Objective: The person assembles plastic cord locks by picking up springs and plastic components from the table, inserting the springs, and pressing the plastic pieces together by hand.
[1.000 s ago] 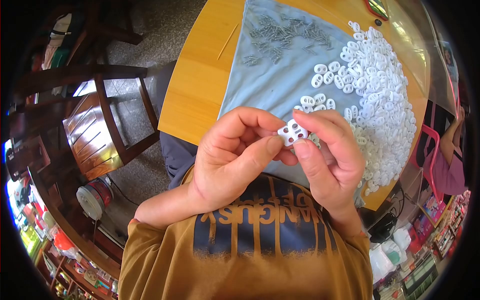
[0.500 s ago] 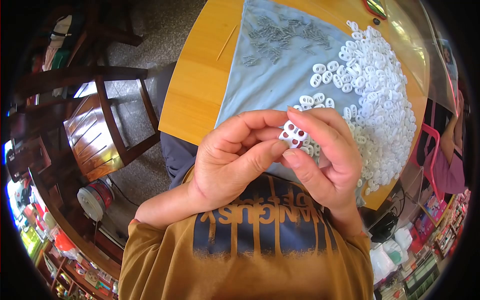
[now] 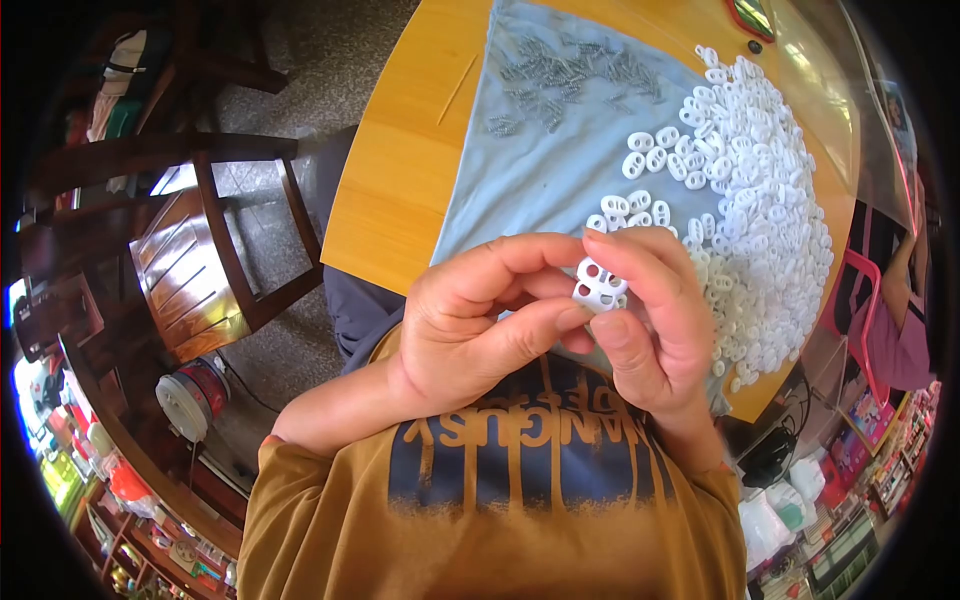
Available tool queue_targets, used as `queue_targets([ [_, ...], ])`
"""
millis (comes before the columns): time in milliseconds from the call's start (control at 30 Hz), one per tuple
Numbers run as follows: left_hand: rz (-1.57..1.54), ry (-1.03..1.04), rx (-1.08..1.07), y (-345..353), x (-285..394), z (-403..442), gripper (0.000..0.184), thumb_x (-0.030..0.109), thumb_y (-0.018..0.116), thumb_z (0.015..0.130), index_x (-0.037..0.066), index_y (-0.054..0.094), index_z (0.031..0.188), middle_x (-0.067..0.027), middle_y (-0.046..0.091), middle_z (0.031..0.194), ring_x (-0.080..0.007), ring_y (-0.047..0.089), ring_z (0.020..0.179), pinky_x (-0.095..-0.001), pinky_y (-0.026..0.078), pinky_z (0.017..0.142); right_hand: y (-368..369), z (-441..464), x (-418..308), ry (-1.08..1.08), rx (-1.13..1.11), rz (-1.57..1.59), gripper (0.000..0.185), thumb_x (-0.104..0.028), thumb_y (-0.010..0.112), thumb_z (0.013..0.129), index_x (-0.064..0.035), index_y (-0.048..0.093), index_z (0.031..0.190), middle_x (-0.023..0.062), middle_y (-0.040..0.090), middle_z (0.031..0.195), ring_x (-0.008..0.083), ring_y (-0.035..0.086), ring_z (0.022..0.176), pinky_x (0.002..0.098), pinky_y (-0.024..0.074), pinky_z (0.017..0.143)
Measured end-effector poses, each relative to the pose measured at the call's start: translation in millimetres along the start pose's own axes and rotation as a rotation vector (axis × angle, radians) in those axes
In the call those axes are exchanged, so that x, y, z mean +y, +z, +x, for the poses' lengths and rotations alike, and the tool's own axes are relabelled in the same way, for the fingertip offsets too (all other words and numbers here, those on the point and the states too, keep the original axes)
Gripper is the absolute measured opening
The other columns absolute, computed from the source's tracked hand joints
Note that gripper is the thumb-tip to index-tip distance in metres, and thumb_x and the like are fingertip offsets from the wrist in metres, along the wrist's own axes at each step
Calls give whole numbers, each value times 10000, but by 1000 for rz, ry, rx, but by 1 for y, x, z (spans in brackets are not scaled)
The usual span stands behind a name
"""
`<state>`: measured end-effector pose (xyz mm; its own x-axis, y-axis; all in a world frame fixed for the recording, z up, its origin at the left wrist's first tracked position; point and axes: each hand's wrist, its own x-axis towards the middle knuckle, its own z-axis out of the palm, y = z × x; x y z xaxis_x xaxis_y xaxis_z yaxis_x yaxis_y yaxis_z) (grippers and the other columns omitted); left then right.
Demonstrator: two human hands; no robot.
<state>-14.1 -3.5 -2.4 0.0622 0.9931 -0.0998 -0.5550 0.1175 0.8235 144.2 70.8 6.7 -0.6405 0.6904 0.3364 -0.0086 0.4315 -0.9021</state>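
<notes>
You hold the small white plastic piece with holes pinched in the fingers of your left hand and right hand, near the heap of white oval two-holed pieces and the light-blue cloth bearing grey metal springs.

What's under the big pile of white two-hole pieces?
Blue cloth shows beside the left edge of the white pile, under the loose pieces there; yellow wood table shows along its right edge. The middle is covered, so I can't tell where the cloth ends.
</notes>
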Motion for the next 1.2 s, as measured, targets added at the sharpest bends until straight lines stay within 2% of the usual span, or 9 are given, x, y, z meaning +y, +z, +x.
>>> queue_targets([
  [67,22,22,26,1,-1,1,330,-38,556,875,-57,487,1197,-121,645,934,-126,628,794,-232,524,702,2,-1,2,6,4,-2,355,-106,589,862,42,534,1180,121,585,932,203,551,766,284,449,674],
  [167,119,17,-52,-5,-1,-1,320,-6,540,891,-74,451,1191,-173,622,992,-179,632,842,-293,531,743,3,-3,1,25,6,4,351,-130,572,878,43,530,1181,122,581,938,202,545,773,283,445,682],
  [367,89,31,-31,-2,-7,-5,302,2,545,893,-53,453,1175,-175,617,979,-189,637,814,-301,539,722,5,-7,2,24,26,3,336,-164,543,906,49,534,1165,125,574,929,196,539,768,285,441,670],
  [467,4,84,94,8,-11,-6,257,-31,573,869,-65,535,1121,-117,653,866,-125,640,733,-233,530,648,6,-7,3,-12,36,-8,327,-173,535,913,47,540,1154,124,571,931,185,537,747,284,442,658],
  [733,36,143,61,7,-13,-7,214,-35,561,875,-52,517,1083,-123,647,853,-126,638,719,-240,529,635,9,-9,2,-31,50,-22,322,-191,531,919,50,552,1131,126,573,910,166,535,682,266,440,608],
  [1200,43,117,89,9,-11,-11,124,-30,565,874,-38,536,995,-103,640,818,-109,629,706,-233,529,630,21,-14,6,-120,142,-51,257,-123,516,913,55,566,1092,110,573,904,193,536,701,292,432,591],
])
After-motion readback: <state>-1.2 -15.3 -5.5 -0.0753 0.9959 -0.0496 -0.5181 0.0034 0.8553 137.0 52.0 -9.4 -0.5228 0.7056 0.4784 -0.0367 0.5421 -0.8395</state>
